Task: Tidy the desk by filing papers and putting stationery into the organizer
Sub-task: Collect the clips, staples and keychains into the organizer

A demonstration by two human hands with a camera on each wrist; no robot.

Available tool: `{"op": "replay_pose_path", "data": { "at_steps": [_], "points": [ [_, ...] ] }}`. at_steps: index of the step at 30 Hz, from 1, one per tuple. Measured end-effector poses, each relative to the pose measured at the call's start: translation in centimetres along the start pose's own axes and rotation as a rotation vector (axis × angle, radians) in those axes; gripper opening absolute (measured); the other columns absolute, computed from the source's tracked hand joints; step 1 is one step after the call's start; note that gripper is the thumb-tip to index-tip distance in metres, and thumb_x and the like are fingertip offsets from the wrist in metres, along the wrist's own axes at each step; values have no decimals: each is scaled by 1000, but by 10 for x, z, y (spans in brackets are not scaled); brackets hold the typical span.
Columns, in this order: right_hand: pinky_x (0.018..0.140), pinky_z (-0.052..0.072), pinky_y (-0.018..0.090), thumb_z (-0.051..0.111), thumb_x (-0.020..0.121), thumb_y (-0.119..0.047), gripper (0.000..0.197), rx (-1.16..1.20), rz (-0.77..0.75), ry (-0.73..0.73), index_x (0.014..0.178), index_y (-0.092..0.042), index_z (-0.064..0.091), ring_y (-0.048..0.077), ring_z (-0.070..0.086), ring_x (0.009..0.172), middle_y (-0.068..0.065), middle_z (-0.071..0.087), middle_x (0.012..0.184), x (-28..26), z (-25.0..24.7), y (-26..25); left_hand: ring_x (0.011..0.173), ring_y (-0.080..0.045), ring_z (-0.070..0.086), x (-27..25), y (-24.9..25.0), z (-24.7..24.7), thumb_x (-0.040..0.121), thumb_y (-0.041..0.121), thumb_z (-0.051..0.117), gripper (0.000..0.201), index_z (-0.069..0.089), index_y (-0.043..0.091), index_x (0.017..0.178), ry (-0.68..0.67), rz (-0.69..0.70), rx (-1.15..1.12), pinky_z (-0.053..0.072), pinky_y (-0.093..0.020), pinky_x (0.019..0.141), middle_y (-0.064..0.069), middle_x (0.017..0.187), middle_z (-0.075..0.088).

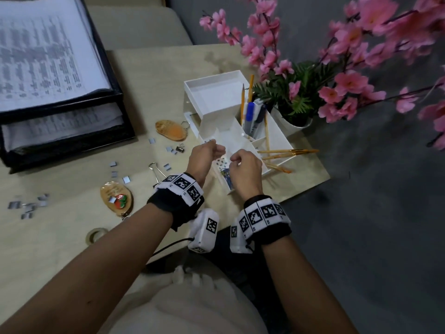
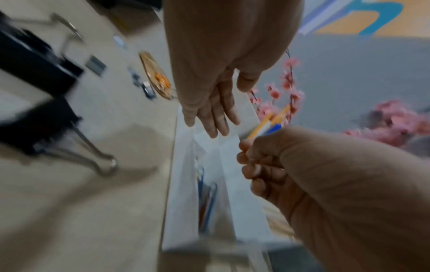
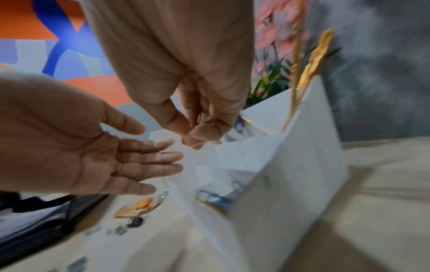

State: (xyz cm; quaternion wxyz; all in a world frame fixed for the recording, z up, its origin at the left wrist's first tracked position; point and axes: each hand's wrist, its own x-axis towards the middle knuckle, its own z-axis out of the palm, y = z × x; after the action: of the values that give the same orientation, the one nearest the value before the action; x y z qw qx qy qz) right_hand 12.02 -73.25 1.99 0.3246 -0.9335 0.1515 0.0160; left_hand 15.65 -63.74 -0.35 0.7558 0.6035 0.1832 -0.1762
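The white desk organizer stands mid-desk, with pens upright in its cup and coloured paper clips in a front compartment. Both hands hover over its low compartments. My left hand is held flat with straight fingers, palm bare. My right hand has its thumb and fingertips pinched together just above the organizer wall; anything in the pinch is too small to make out. Loose staple strips lie scattered on the desk at left.
A black two-tier paper tray full of printed sheets sits at far left. Two keychains, a large binder clip, a small one and a tape roll lie on the desk. Brushes stick out right; a flower pot stands behind.
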Motion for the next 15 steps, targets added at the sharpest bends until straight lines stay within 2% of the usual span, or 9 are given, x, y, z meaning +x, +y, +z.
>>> {"op": "replay_pose_path", "data": {
  "at_steps": [2, 3, 6, 9, 11, 13, 15],
  "points": [
    [85, 41, 29, 46, 84, 0, 21, 22, -65, -43, 94, -2, 65, 29, 58, 102, 15, 66, 105, 5, 16, -18, 79, -15, 62, -1, 9, -25, 95, 16, 37, 34, 61, 10, 72, 53, -6, -34, 45, -21, 71, -5, 78, 66],
    [86, 42, 29, 46, 84, 0, 22, 21, -98, -75, 95, -2, 65, 29, 58, 103, 15, 66, 105, 7, 25, -27, 76, -12, 61, -2, 13, -39, 95, 17, 35, 34, 60, 12, 72, 76, -22, -39, 40, -22, 67, -2, 75, 68],
    [89, 42, 31, 44, 86, 1, 26, -45, -208, -209, 100, -1, 66, 30, 55, 108, 17, 65, 110, 14, 52, -51, 61, -7, 62, -4, 22, -83, 94, 17, 33, 32, 54, 15, 70, 149, -63, -79, 34, -25, 63, 6, 48, 66],
    [87, 45, 33, 44, 87, 1, 28, -153, -303, -302, 105, -1, 65, 33, 57, 106, 20, 64, 112, 24, 76, -67, 46, -8, 60, -6, 23, -124, 97, 17, 30, 32, 50, 14, 71, 241, -97, -171, 38, -23, 59, 6, 38, 60],
    [78, 45, 32, 45, 86, 3, 24, -216, -331, -320, 100, 1, 65, 34, 59, 98, 21, 64, 106, 31, 89, -72, 51, -11, 61, -8, 22, -147, 97, 20, 31, 31, 50, 14, 73, 260, -139, -260, 45, -27, 63, 5, 40, 61],
    [68, 38, 29, 43, 82, 8, 18, -269, -372, -335, 85, 0, 59, 31, 56, 84, 20, 61, 94, 36, 100, -73, 63, -14, 61, -8, 20, -164, 96, 23, 33, 30, 52, 15, 75, 260, -195, -310, 49, -32, 70, 5, 44, 63],
    [63, 34, 28, 40, 79, 14, 22, -330, -447, -345, 76, -4, 53, 25, 50, 79, 16, 56, 88, 40, 109, -72, 61, -12, 64, -4, 20, -175, 95, 23, 34, 28, 53, 15, 76, 268, -221, -330, 53, -30, 67, 6, 46, 65]
  ]
}}
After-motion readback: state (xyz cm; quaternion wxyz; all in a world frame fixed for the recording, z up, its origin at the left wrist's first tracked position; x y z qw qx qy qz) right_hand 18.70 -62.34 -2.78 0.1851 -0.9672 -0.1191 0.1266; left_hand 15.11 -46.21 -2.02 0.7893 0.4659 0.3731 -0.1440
